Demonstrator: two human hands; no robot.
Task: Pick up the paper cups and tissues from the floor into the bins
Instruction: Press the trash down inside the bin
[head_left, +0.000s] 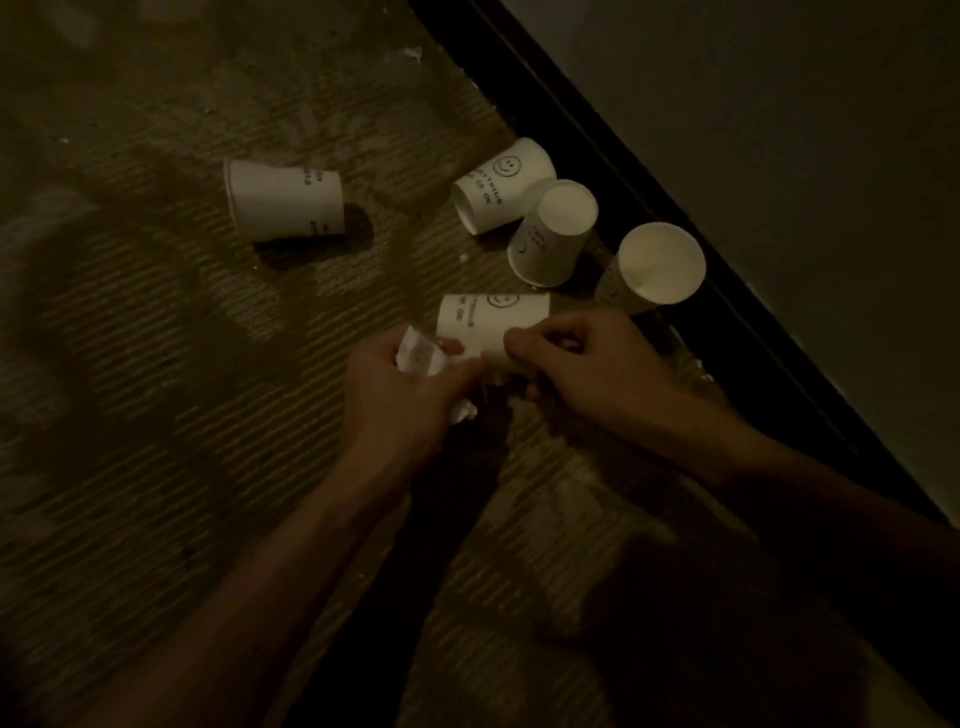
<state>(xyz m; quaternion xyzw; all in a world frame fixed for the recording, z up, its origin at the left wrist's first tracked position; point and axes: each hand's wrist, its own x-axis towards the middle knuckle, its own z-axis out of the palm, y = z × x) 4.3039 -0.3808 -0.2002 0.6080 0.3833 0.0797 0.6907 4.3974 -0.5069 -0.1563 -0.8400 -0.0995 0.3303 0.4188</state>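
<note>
Farthest left, at about ten o'clock from the hands, a lone cup (285, 200) lies on its side on the ribbed carpet (156, 338), rim pointing to nine o'clock, a dark shadow under its lower edge. It sits well apart from the other cups.

Moving right, the person's left hand (410, 384) is closed around a crumpled white tissue (418, 353); a bit of it pokes out above the knuckles and another bit shows under the palm. Just at one o'clock from that hand lies the near cup (488, 319), on its side with a printed smiley face up. The right hand (576, 358) meets it from three o'clock, fingers curled over its near edge and gripping it. The two hands almost touch.

At twelve o'clock from the near cup, the smiley cup (504, 182) lies tipped over, mouth toward seven o'clock. The middle cup (550, 234) leans against it, one round white end turned up toward the camera. At four o'clock from that one, the far-right cup (654, 265) lies tilted with its round end facing the camera, right beside the dark baseboard (623, 171). The baseboard runs from eleven to five o'clock, with the pale wall (779, 130) beyond it.
</note>
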